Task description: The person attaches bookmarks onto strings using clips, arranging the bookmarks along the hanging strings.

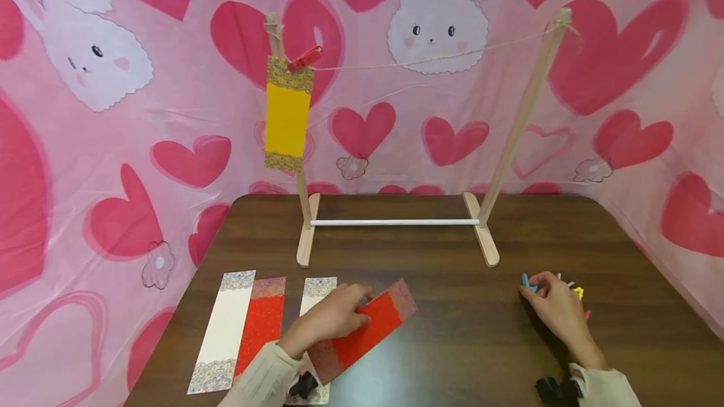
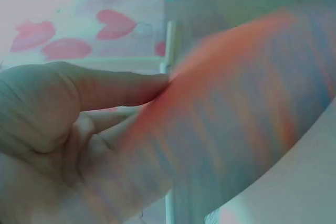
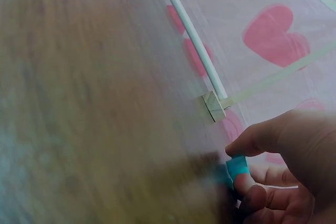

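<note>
One red card [image 1: 376, 330] is pinched along a long edge by the left hand [image 1: 336, 313], between thumb and fingers. Its middle is bright red, and each short end is crossed by a duller patterned band. Its long axis is slanted: one end is kept below the palm, and the other is pointed forward and rightward past the fingertips. In the left wrist view it is blurred.

Well to the right, one blue clip [image 1: 526, 280] is pinched by the right hand [image 1: 560, 309], its visible end pointed away from the body. Beside those knuckles, small coloured pieces [image 1: 578, 293] are partly covered and cannot be counted.

Beneath the left hand, one white card [image 1: 318, 287] is partly hidden. To that hand's left, a second red card [image 1: 261, 316] and a second white card [image 1: 223, 328] are laid side by side on the table [image 1: 447, 357], long axes running forward, tipped slightly right.

Beyond the left hand, one yellow card [image 1: 286, 119] is hung nearly vertical by one red clip [image 1: 305, 58] on a cord [image 1: 452, 54], strung between two wooden posts [image 1: 523, 121] joined low by one white rod [image 1: 396, 222]. Five cards are seen altogether.
</note>
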A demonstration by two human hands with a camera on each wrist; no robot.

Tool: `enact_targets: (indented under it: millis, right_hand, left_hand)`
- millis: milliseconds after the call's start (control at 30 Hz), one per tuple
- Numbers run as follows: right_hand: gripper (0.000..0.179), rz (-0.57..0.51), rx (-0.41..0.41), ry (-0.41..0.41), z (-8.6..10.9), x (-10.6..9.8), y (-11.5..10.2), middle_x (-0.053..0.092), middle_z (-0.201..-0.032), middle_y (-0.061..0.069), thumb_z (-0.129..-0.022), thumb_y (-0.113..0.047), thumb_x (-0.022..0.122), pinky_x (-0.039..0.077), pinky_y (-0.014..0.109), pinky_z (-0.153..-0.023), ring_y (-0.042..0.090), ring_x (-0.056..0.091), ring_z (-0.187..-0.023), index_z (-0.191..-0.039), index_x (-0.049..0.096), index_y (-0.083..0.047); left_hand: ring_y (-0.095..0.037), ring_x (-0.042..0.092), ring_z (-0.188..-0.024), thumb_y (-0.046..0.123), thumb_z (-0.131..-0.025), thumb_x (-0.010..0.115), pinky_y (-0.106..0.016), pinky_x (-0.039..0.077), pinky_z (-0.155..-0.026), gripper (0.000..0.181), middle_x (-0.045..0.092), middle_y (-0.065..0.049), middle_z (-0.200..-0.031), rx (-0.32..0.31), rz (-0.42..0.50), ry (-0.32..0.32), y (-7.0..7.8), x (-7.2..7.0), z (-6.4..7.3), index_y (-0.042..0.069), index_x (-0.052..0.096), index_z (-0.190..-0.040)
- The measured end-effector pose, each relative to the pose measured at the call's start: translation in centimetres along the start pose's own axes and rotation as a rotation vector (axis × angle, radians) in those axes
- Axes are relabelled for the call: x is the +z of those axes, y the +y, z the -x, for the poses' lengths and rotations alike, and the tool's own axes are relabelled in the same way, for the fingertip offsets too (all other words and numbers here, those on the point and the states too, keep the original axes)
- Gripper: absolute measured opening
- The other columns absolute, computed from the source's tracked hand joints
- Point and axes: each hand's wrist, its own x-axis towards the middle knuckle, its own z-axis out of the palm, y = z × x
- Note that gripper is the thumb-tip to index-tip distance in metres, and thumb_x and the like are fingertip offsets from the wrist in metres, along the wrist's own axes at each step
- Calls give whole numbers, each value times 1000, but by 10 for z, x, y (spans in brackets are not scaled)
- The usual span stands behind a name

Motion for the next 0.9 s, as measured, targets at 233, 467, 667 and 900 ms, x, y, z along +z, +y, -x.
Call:
enact_targets:
  millis: [233,467,667,900]
  right_hand:
    - [31,-26,12,20,-1,0,-3,52,-66,3,-97,-28,63,37,32,-53,17,47,-57,-92,59,2]
    - [40,-46,32,74,-2,1,-3,48,-61,2,-101,-37,56,34,32,-54,18,44,-57,-83,57,-2]
    - [48,-142,72,43,1,-12,-6,72,-78,8,-101,-41,56,42,32,-61,7,58,-62,-122,53,2]
    - [41,-169,-89,18,-5,-33,-26,76,-89,6,-99,-35,61,43,15,-65,-12,58,-76,-124,58,-2]
  left_hand:
    - [-8,58,-66,7,-93,68,-26,48,-58,11,71,0,-81,55,143,144,-10,-26,-2,9,68,-103]
    - [-13,62,-65,4,-92,69,-26,50,-58,9,72,-1,-80,74,274,267,-11,-42,0,9,65,-99]
    - [-14,68,-73,6,-93,69,-27,55,-68,9,74,-2,-85,116,369,368,-10,-48,0,9,66,-100]
    - [-14,68,-76,5,-92,70,-28,57,-75,14,74,-3,-86,130,391,515,-9,-56,2,8,66,-105]
